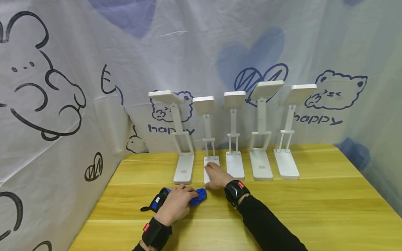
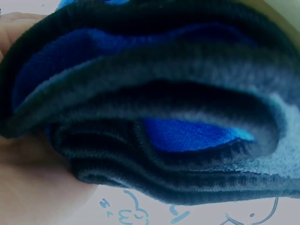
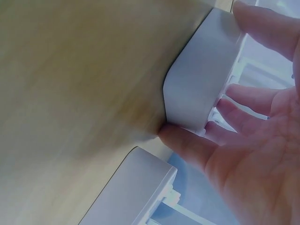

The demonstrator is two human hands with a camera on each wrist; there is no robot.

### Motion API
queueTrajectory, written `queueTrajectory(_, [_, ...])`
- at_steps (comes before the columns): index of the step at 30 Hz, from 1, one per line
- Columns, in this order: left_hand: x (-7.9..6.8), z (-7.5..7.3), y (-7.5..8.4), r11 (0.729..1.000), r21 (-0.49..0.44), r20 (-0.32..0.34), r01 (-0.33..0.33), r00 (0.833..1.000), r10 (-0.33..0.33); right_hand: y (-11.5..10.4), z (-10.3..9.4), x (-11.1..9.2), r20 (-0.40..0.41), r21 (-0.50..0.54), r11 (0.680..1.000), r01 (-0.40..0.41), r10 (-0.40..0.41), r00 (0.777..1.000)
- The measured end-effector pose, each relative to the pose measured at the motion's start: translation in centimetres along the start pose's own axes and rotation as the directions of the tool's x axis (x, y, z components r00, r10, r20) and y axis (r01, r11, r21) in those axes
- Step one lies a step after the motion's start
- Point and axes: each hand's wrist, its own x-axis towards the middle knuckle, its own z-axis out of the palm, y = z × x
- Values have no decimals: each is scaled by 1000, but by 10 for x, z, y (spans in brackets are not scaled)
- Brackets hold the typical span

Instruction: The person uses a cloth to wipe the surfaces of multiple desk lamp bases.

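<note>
Several white folding phone stands stand in a row at the back of the table in the head view. My right hand [image 1: 217,177] grips the base of the second phone stand [image 1: 211,160] from the left. In the right wrist view its thumb and fingers lie around the edges of that white base [image 3: 199,70], which sits on the wood. In front and to the left, my left hand [image 1: 176,205] holds a folded blue cloth [image 1: 201,196] with black edging. The left wrist view is filled by the folds of this cloth [image 2: 197,133]; most fingers are hidden there.
One phone stand [image 1: 183,169] is left of the gripped one. To its right are three more, at the near right [image 1: 235,165], further right [image 1: 261,165] and the row's end [image 1: 286,164]. A patterned curtain [image 1: 194,42] hangs behind the wooden table [image 1: 314,209].
</note>
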Motion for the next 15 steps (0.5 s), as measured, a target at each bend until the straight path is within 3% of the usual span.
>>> queueTrajectory(15, [0, 2, 0, 1000, 5, -23, -1, 1000, 1, -4, -2, 1, 5, 25, 999, -23, 23, 1000])
